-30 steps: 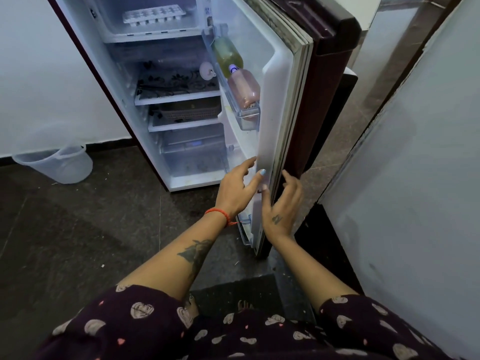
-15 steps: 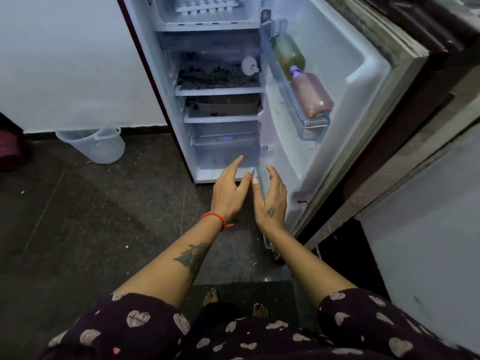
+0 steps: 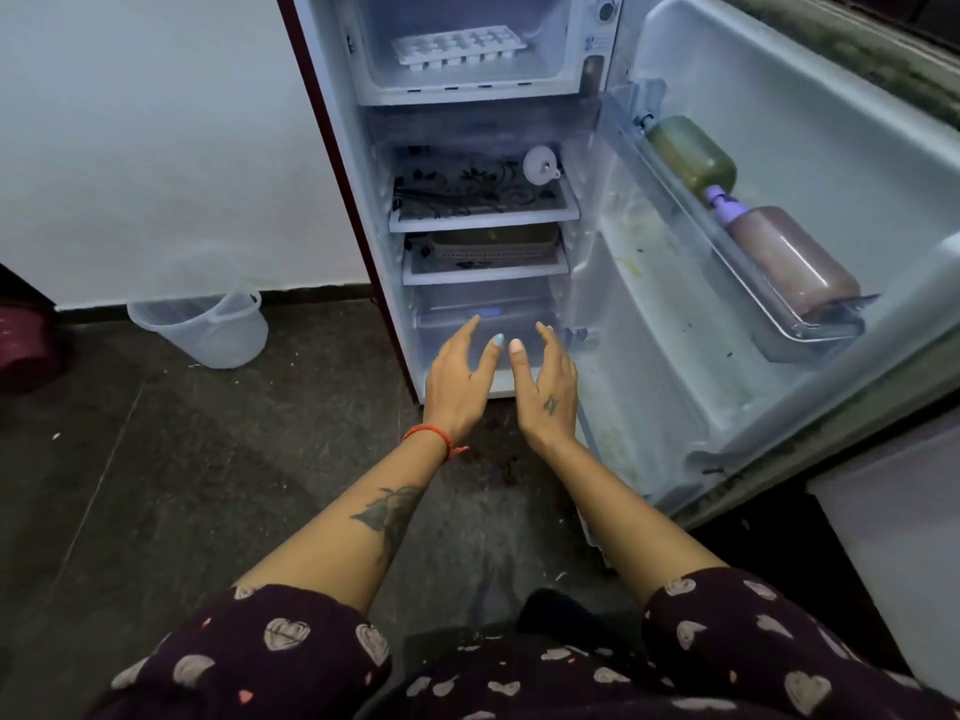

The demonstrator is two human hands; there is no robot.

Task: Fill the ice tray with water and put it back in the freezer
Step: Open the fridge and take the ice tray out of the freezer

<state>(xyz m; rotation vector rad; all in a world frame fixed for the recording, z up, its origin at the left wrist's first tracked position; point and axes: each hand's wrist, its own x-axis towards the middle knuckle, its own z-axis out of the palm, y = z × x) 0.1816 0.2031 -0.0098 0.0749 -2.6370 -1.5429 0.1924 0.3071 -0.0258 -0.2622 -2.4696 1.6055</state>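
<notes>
Both hands held out, empty, in front of the open fridge.

The left hand (image 3: 457,384) and right hand (image 3: 545,392) hover side by side with fingers loosely spread, holding nothing, before the bottom drawer (image 3: 485,317). The white ice tray (image 3: 457,48) lies flat in the freezer compartment (image 3: 467,77) at the top. Two bottles (image 3: 789,262) lie in the door rack (image 3: 810,332).

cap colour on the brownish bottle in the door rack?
Purple cap on the brownish bottle; head view, the only one.
</notes>
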